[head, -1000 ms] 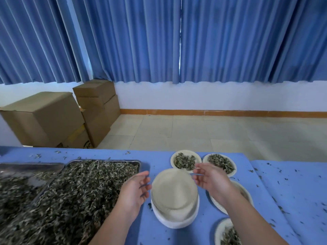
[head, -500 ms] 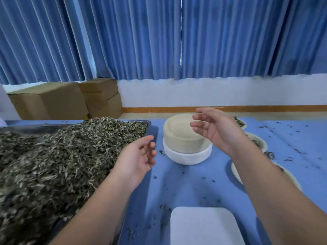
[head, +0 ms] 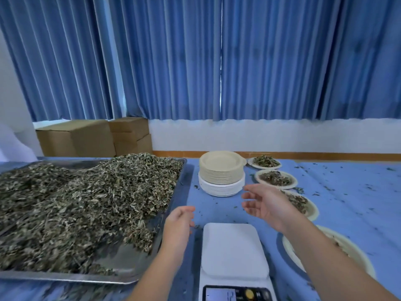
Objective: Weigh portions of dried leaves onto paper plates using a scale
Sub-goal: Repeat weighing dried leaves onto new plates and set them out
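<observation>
A white scale (head: pixel 234 250) with a bare platform sits on the blue table right in front of me. Behind it stands a stack of paper plates (head: pixel 221 172), beige ones on white ones. A big heap of dried leaves (head: pixel 82 200) fills a metal tray (head: pixel 130 268) on the left. My left hand (head: pixel 179 222) hovers between tray and scale, fingers relaxed, holding nothing. My right hand (head: pixel 265 205) hangs above the table in front of the stack, fingers spread, empty. Several filled plates (head: pixel 275 178) run along the right, partly hidden by my right arm.
Cardboard boxes (head: pixel 95 137) stand on the floor at the back left under blue curtains. Leaf crumbs lie scattered over the blue table cover (head: pixel 351 203) on the right. The scale's display (head: pixel 221 295) is at the frame's bottom edge.
Both hands have drawn back from the plate stack toward me without a plate. The camera has tilted down, bringing the whole scale into view.
</observation>
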Motion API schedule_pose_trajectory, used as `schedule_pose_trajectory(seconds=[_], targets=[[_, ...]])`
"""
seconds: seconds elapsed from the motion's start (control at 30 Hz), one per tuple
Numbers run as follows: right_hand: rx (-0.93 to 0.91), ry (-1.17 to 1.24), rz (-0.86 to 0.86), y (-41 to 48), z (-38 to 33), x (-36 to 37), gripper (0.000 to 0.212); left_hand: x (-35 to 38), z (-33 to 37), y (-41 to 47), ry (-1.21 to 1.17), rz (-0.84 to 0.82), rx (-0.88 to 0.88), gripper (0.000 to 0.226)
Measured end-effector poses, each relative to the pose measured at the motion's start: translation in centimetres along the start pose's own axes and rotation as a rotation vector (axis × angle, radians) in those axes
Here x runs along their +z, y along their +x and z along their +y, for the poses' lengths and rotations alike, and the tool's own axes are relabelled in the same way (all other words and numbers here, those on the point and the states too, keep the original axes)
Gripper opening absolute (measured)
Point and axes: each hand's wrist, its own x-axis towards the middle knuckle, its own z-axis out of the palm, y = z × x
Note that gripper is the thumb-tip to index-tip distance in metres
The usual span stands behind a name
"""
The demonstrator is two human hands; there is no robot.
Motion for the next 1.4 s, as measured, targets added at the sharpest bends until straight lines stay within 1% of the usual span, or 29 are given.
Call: schedule_pose_trajectory(seconds=[0.1,0.2,0.23,0.33,0.37,0.43,0.5,0.53,0.6,0.67,0.7,0.77,0.83,0.93,1.0,1.1,1.13,1.2,1.3,1.4], targets=[[0.012,-0.215,-0.007,0.8,1.1,0.3,0.012,0.0,-1.8,0.7,0.049,0.009,0.044,0.020],[-0.065,-0.493,0.000,2.9,1.8,0.9,0.011,0.1,-3.0,1.7,0.046,0.019,0.040,0.020],[-0.126,-0.627,0.005,3.8,1.9,1.2,0.014,0.1,-3.3,2.0,0.057,0.018,0.038,0.020],[-0.418,-1.198,0.008,7.9,1.2,1.6,0.034,0.4,-3.6,2.7,0.056,0.011,0.033,0.021],[-0.485,-1.307,0.000,9.2,0.8,1.9,0.040,0.6,-3.7,2.8,0.067,0.012,0.034,0.021],[-0.547,-1.384,-0.023,11.0,0.1,2.9,0.050,0.7,-3.8,2.6,0.118,0.010,0.045,0.022],[-0.533,-1.447,-0.016,12.8,-0.2,3.7,0.056,0.8,-3.8,2.6,0.139,-0.008,0.057,0.021],[-0.496,-1.498,-0.010,13.6,-0.3,4.1,0.056,0.8,-3.9,2.6,0.145,-0.016,0.056,0.021],[-0.422,-1.582,0.002,14.8,-0.5,5.1,0.046,0.7,-4.0,2.7,0.154,-0.016,0.053,0.022],[-0.439,-1.535,0.065,15.0,-1.1,5.8,0.031,0.9,-3.8,2.7,0.152,-0.018,0.052,0.023],[-0.444,-1.485,0.094,15.1,-1.3,6.1,0.028,0.9,-3.9,2.7,0.152,-0.017,0.047,0.023],[-0.438,-1.409,0.115,15.0,-1.8,6.4,0.028,0.9,-3.9,2.7,0.158,-0.014,0.043,0.023],[-0.428,-1.406,0.110,14.5,-2.4,6.5,0.030,1.0,-3.7,2.7,0.159,-0.009,0.037,0.023],[-0.466,-1.370,0.146,13.9,-3.3,6.6,0.026,0.9,-3.6,2.6,0.160,-0.011,0.031,0.023],[-0.479,-1.260,0.176,13.4,-3.7,6.4,0.027,0.9,-3.4,2.5,0.150,-0.017,0.031,0.024],[-0.499,-1.099,0.200,12.2,-3.7,5.9,0.020,0.9,-3.3,2.3,0.152,-0.027,0.034,0.024],[-0.512,-1.026,0.200,11.5,-3.5,5.7,0.019,0.9,-3.3,2.3,0.155,-0.030,0.036,0.024],[-0.526,-0.796,0.161,9.5,-2.7,5.2,0.016,1.0,-3.2,2.2,0.170,-0.035,0.043,0.023],[-0.553,-0.525,0.128,5.6,-1.2,3.9,0.019,0.8,-3.1,1.9,0.193,-0.056,0.070,0.022],[-0.513,-0.370,0.126,1.3,0.3,1.7,0.027,0.5,-2.9,1.7,0.178,-0.039,0.115,0.022]])
